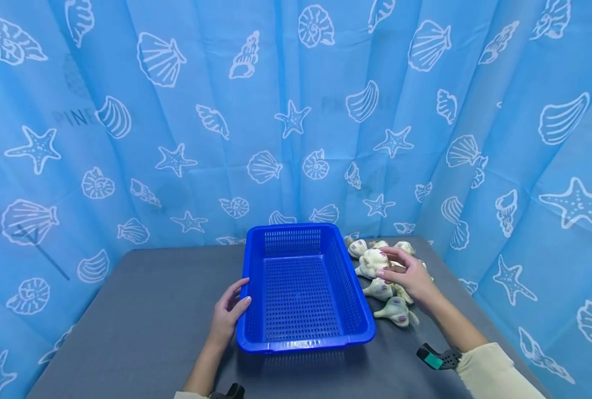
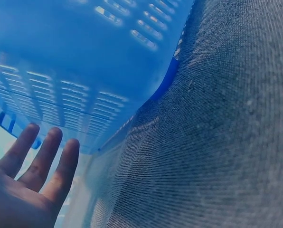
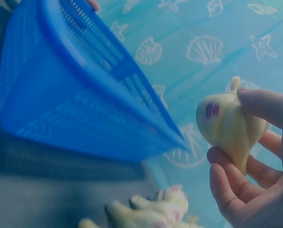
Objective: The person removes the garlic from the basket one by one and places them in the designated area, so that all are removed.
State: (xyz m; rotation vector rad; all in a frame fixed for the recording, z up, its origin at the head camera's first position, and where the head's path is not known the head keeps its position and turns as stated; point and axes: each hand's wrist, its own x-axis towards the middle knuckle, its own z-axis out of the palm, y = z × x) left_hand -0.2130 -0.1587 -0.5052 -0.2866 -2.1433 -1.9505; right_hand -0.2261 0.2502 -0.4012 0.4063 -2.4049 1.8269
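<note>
A blue plastic basket (image 1: 301, 344) with slotted walls is in the middle of the grey table, with no contents showing. At its left rim my left hand (image 1: 228, 314) holds on with thumb and fingers; the left wrist view shows several fingers (image 2: 51, 152) spread beside the slotted wall. My right hand (image 1: 409, 275) grips a white garlic bulb (image 1: 374, 262) just right of the basket. In the right wrist view, thumb and fingertips pinch that bulb (image 3: 231, 123), raised above the others. More garlic bulbs (image 1: 394, 312) lie to the right of the basket, partly hidden by my right hand.
The grey cloth-covered table (image 1: 161, 321) extends to the left of the basket. A blue curtain (image 1: 286, 138) with white shell and starfish prints hangs behind the table and along both sides.
</note>
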